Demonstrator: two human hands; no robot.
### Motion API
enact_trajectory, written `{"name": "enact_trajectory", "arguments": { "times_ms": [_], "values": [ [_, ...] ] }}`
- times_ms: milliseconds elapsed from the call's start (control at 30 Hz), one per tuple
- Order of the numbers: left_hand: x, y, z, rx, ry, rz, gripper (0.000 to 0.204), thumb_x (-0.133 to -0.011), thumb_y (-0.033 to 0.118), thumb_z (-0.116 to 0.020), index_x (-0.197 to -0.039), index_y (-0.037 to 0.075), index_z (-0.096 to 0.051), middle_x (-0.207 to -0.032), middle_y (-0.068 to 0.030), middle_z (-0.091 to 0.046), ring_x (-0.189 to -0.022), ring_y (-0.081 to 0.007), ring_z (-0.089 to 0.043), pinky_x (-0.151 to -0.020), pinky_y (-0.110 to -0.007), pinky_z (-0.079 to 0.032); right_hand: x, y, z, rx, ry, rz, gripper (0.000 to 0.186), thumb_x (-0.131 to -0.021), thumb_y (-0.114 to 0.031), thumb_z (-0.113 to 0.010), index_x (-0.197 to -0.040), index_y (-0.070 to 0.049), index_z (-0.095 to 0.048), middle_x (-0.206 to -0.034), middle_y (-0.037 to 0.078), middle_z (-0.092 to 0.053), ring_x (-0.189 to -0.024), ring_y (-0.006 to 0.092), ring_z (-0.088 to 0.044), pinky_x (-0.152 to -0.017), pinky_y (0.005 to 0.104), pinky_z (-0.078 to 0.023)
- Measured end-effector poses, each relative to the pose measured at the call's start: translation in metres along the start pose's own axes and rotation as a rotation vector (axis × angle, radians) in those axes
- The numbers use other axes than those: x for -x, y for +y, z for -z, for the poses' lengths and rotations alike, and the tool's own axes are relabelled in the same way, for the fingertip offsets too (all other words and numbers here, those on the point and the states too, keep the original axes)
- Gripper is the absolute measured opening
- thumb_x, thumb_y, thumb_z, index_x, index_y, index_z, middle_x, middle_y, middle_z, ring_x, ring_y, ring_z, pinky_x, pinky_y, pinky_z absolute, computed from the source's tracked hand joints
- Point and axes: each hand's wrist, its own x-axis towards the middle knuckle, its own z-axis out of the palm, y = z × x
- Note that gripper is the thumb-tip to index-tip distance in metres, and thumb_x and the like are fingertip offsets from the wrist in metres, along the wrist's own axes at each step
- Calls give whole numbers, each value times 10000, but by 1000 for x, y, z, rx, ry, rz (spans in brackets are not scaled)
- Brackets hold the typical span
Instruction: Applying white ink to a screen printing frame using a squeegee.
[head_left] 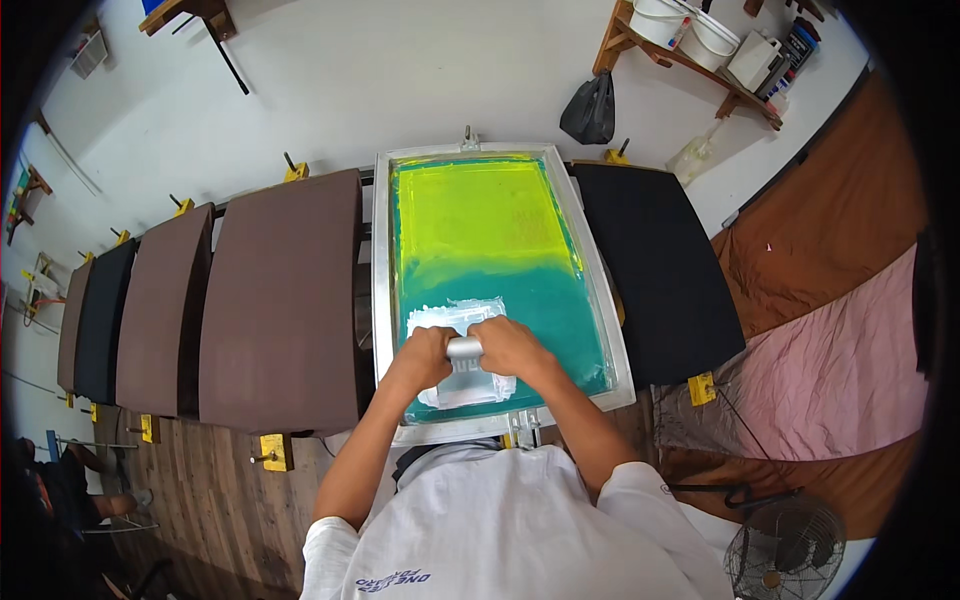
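Note:
My left hand (427, 355) and my right hand (505, 345) are closed on the two ends of a silver squeegee (463, 348), over the lower left part of a screen printing frame (592, 260). The screen is teal, with yellow-green ink (476, 210) across its upper half. White ink (450, 390) covers a rough rectangle under my hands, around a pale printed design that is partly hidden by them. A metal clamp (520, 428) sits at the frame's near edge.
Brown padded boards (280, 300) line the left, a black one (655, 270) the right, with yellow brackets (276, 452). A shelf with buckets (713, 40), a hanging black bag (590, 110), draped fabric (800, 370) and a fan (785, 550) surround them. Another person (75, 485) is at far left.

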Motion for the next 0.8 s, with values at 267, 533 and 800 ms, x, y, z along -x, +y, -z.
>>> {"name": "enact_trajectory", "arguments": {
  "times_ms": [267, 533, 800],
  "values": [
    [81, 20, -58, -17, 196, -52, 474, -678, -110, -600, -1147, -35, -596, -1221, -246, -588, -1028, -415, -618, -937, -439, -502, 69, -3, -63, 64, 235, 146, 377, -689, 68, -601, -1054, -22, -573, -1104, 178, -545, -1007, 370, -573, -866, 451, -504],
    [47, 17, -19, 16, 17, -18, 383, -683, -27, -631, -1052, 55, -694, -872, -217, -696, -835, -410, -664, -941, -489, -476, 43, -8, -17, -9, 83, 80, 236, -729, 10, -628, -961, -22, -657, -921, 199, -644, -904, 401, -646, -788, 485, -532],
    [13, -9, -21, 24, 107, -17, 453, -640, -68, -642, -1078, 40, -681, -948, -199, -697, -924, -378, -665, -893, -481, -504, 7, 2, -19, 85, 95, 25, 336, -726, 25, -632, -1057, -30, -615, -994, 187, -609, -958, 388, -617, -795, 483, -521]
  ]
}}
